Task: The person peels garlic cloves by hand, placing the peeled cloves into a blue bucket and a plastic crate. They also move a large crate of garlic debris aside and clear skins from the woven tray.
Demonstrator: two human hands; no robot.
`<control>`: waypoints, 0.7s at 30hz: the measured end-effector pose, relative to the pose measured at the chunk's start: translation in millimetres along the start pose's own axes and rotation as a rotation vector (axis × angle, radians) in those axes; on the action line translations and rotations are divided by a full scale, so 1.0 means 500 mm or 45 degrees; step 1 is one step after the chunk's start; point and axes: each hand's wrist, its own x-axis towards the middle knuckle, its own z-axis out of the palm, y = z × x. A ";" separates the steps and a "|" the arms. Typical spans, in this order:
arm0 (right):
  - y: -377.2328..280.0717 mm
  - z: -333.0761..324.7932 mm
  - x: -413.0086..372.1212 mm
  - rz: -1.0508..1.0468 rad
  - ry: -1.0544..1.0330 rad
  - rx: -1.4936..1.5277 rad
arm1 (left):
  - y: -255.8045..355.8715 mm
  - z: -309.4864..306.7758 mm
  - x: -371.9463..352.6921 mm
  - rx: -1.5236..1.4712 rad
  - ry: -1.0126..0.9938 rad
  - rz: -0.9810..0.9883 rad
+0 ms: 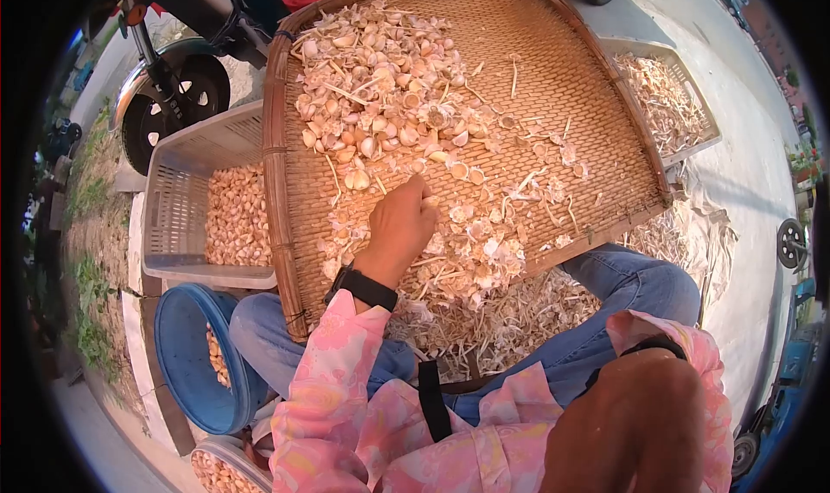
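A woven bamboo tray (pixel 553 69) with a raised brown rim lies across my knees. Garlic cloves (pixel 372 87) form a heap over its far left part, with bits of stalk and skin mixed in. My left hand (pixel 402 221), a black watch at its wrist, is closed just above the tray, its fingers curled down by the near edge of the heap. What the fingers hold, if anything, is hidden. Loose garlic skins (pixel 484 260) lie beside it. My right hand (pixel 635 424) is raised close to the camera, dark and blurred, away from the tray; its fingers do not show.
Left of the tray stands a plastic crate (pixel 177 203) of cloves. Below it are a blue bucket (pixel 186 355) and a tub of cloves (pixel 220 471). Another crate (pixel 705 104) with stalks is at right. Skins (pixel 510 320) pile beneath the tray. A wheel (pixel 177 91) stands at upper left.
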 end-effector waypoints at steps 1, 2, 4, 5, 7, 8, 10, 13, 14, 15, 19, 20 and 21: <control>0.009 -0.001 -0.003 -0.102 -0.013 -0.048 | -0.001 -0.006 -0.003 -0.051 0.012 -0.059; 0.017 -0.001 -0.004 -0.205 -0.022 -0.095 | -0.006 -0.011 -0.007 -0.101 0.020 -0.122; 0.008 -0.003 -0.002 0.028 -0.020 0.018 | -0.033 -0.011 -0.018 -0.329 0.039 -0.130; 0.002 -0.002 0.001 0.207 0.025 0.126 | -0.039 -0.015 -0.024 -0.563 0.020 -0.189; -0.023 0.011 0.021 0.489 0.124 0.262 | -0.004 -0.059 -0.045 -0.931 -0.039 -0.300; -0.026 0.012 0.027 0.455 0.132 0.219 | 0.010 -0.071 -0.064 -1.071 -0.049 -0.330; 0.008 -0.029 0.031 -0.096 -0.033 -0.189 | 0.022 -0.098 -0.096 -1.346 -0.043 -0.370; 0.028 -0.095 0.048 -0.416 0.207 -0.548 | 0.034 -0.139 -0.153 -1.607 0.037 -0.426; 0.024 -0.104 0.052 -0.352 0.529 -0.585 | 0.021 -0.144 -0.175 -1.667 0.055 -0.443; 0.023 -0.162 0.059 -0.301 0.882 -0.681 | 0.007 -0.150 -0.196 -1.726 0.070 -0.459; 0.023 -0.343 0.138 -0.101 1.156 -1.091 | -0.025 -0.152 -0.247 -1.799 0.153 -0.523; 0.020 -0.346 0.185 -0.125 0.971 -1.181 | -0.027 -0.149 -0.247 -1.801 0.174 -0.517; 0.012 -0.345 0.226 -0.195 0.779 -1.434 | -0.027 -0.145 -0.251 -1.792 0.220 -0.521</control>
